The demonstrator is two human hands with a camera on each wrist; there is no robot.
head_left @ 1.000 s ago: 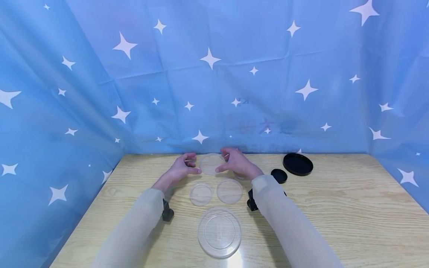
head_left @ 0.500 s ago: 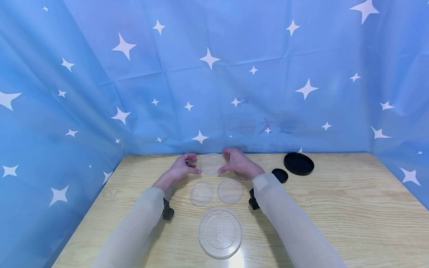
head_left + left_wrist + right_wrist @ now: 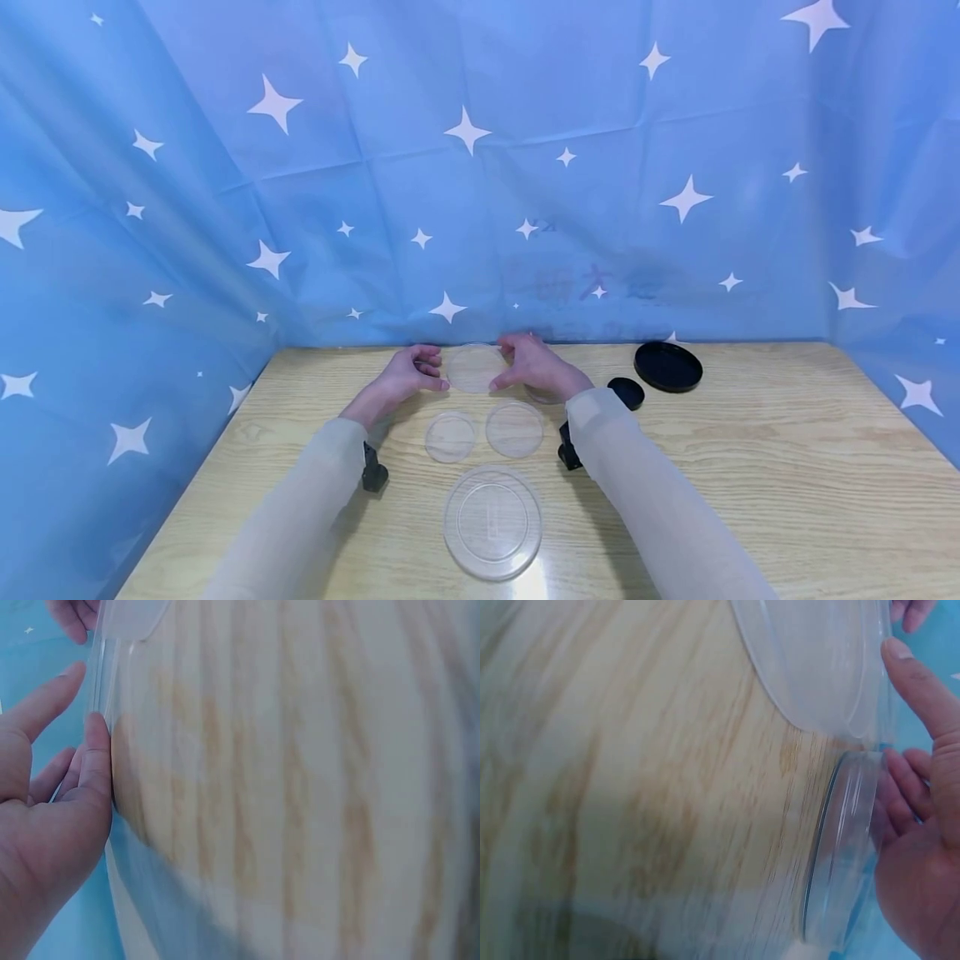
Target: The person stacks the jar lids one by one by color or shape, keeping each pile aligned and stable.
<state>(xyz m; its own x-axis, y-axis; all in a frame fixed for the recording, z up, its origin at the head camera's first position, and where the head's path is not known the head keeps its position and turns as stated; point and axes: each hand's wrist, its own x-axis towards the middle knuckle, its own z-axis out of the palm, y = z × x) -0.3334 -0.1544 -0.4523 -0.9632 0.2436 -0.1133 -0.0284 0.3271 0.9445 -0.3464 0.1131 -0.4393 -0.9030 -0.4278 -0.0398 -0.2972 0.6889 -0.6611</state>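
A clear round dish (image 3: 472,369) lies near the table's back edge, between the two hands. On its left is the left hand (image 3: 401,375), thumb and fingers spread loosely, the thumb tip right at the rim. In the left wrist view, the left fingers (image 3: 94,769) rest at the tabletop with nothing between them and the thumb. The right hand (image 3: 536,367) curves loosely along the dish's right side; in the right wrist view its thumb (image 3: 919,679) is right at the rim. A second clear dish (image 3: 847,840) lies by the right palm, partly hidden under that hand in the head view.
Two smaller clear discs (image 3: 450,437) lie side by side in front of the hands. Closer is a larger clear disc (image 3: 492,522) with raised rings. A large black round dish (image 3: 668,367) and a small black one (image 3: 626,393) are to the right. A blue star-print curtain (image 3: 465,208) hangs behind.
The right thumb has shifted slightly to the right, toward the back dish's rim. The left hand and the discs stay practically where they were.
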